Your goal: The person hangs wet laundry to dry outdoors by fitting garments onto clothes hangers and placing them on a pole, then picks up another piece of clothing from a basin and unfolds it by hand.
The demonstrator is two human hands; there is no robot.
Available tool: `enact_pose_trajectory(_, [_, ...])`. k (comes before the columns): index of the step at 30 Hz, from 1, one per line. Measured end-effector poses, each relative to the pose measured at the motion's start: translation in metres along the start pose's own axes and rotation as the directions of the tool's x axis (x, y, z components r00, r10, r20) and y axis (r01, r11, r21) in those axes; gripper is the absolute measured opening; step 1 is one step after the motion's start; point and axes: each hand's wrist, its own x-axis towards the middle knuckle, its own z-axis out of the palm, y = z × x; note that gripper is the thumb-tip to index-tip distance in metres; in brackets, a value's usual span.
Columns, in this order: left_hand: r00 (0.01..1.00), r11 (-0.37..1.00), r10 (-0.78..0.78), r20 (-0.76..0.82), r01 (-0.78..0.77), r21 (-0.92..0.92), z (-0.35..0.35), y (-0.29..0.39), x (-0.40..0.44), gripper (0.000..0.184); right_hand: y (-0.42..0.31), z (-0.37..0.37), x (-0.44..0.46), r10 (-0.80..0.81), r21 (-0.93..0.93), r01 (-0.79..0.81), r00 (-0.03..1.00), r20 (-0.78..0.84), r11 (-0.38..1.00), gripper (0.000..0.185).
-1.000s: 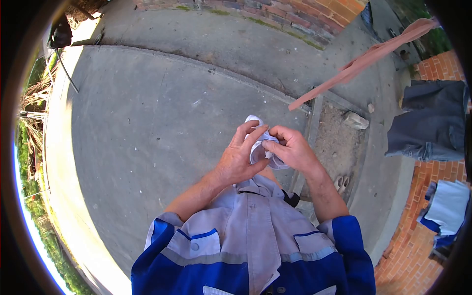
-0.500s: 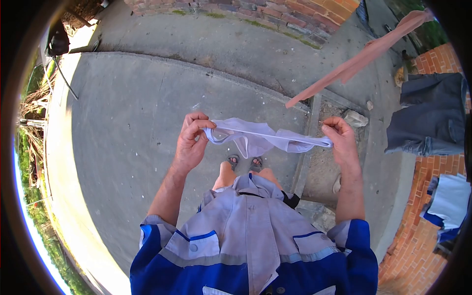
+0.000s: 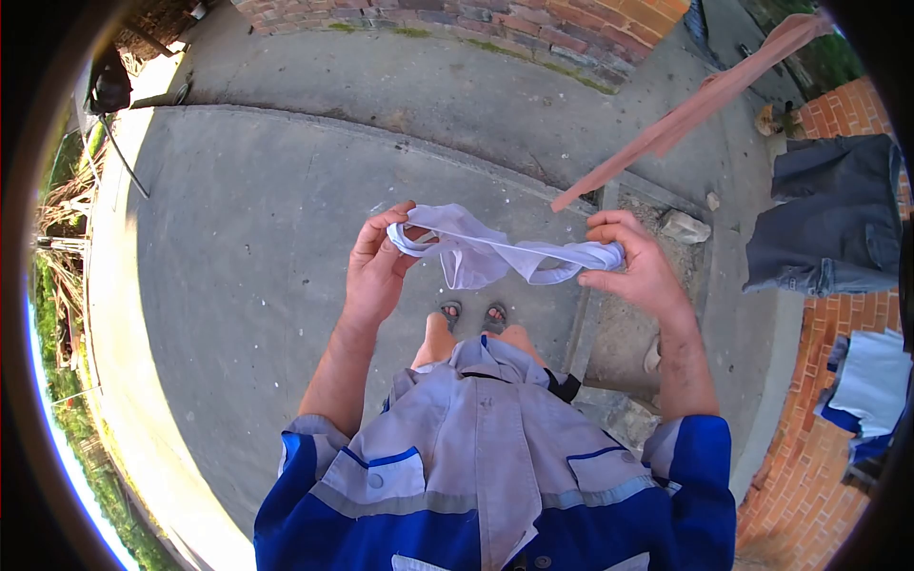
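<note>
Cloth (image 3: pixel 466 262), one piece, thin, pale lilac with a narrow band: hung in the air ahead of the waist, above the sandalled feet (image 3: pixel 495 314). Long axis ran side to side, hand to hand, the right end slightly lower in view; neither hand was nearer, one being at each end. Left hand (image 3: pixel 373 271): pinched the looped left end between thumb and fingers. Right hand (image 3: pixel 640 262): held the bunched right end in a looser curl, fingers above, thumb below; firmness could not be told. Containers: sunken bed (image 3: pixel 624 328), below and to the right, held grit and a pale stone (image 3: pixel 684 226); chest pockets (image 3: pixel 395 476), contents hidden. Hanging goods, right: reddish cloth strip (image 3: pixel 657 143), slanting; dark trousers (image 3: pixel 828 224).
</note>
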Motion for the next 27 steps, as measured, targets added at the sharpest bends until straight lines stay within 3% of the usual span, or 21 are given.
enact_pose_trajectory(2, [0.999, 0.987, -0.042, 0.026, 0.045, -0.152, 0.004, 0.008, -0.002, 0.023, -0.008, 0.005, 0.001, -0.069, -0.250, 0.081, 0.996, 0.054, 0.965, 0.044])
enact_pose_trajectory(4, [0.995, 0.988, -0.096, -0.040, 0.090, -0.125, 0.007, 0.010, -0.002, 0.024, -0.008, 0.011, 0.000, -0.150, -0.465, 0.172, 0.985, 0.084, 0.869, 0.042])
enact_pose_trajectory(7, [0.977, 0.982, -0.188, -0.104, 0.189, -0.002, 0.010, 0.018, -0.004, 0.026, 0.007, 0.020, -0.002, -0.148, -0.606, 0.183, 0.983, 0.107, 0.774, 0.029])
enact_pose_trajectory(11, [0.940, 0.907, -0.263, -0.218, 0.318, 0.276, 0.003, 0.022, -0.004, 0.030, 0.028, 0.015, 0.002, -0.209, -0.683, 0.154, 0.978, 0.003, 0.713, 0.018])
enact_pose_trajectory(13, [0.919, 0.873, -0.322, -0.228, 0.381, 0.305, -0.003, 0.037, -0.003, 0.034, 0.025, 0.002, 0.006, -0.232, -0.687, 0.141, 0.972, -0.041, 0.713, 0.016])
enact_pose_trajectory(19, [0.920, 0.848, -0.383, -0.089, 0.388, 0.362, -0.011, 0.068, -0.002, 0.037, 0.024, -0.028, 0.011, -0.183, -0.652, 0.071, 0.977, -0.106, 0.755, 0.014])
enact_pose_trajectory(22, [0.910, 0.807, -0.412, -0.042, 0.386, 0.446, -0.008, 0.078, 0.002, 0.041, 0.021, -0.034, 0.016, -0.087, -0.421, 0.007, 0.982, -0.169, 0.907, 0.013])
enact_pose_trajectory(24, [0.896, 0.746, -0.441, -0.054, 0.399, 0.533, -0.001, 0.083, 0.003, 0.042, 0.034, -0.030, 0.020, -0.020, -0.159, -0.013, 0.980, -0.200, 0.987, 0.013])
enact_pose_trajectory(25, [0.888, 0.701, -0.452, -0.079, 0.409, 0.584, 0.007, 0.085, 0.003, 0.041, 0.039, -0.028, 0.021, 0.016, -0.022, -0.021, 0.978, -0.208, 1.000, 0.013])
enact_pose_trajectory(27, [0.885, 0.611, -0.460, -0.074, 0.376, 0.697, 0.011, 0.085, 0.002, 0.036, 0.042, -0.029, 0.026, 0.022, 0.052, -0.012, 0.982, -0.190, 0.999, 0.015])
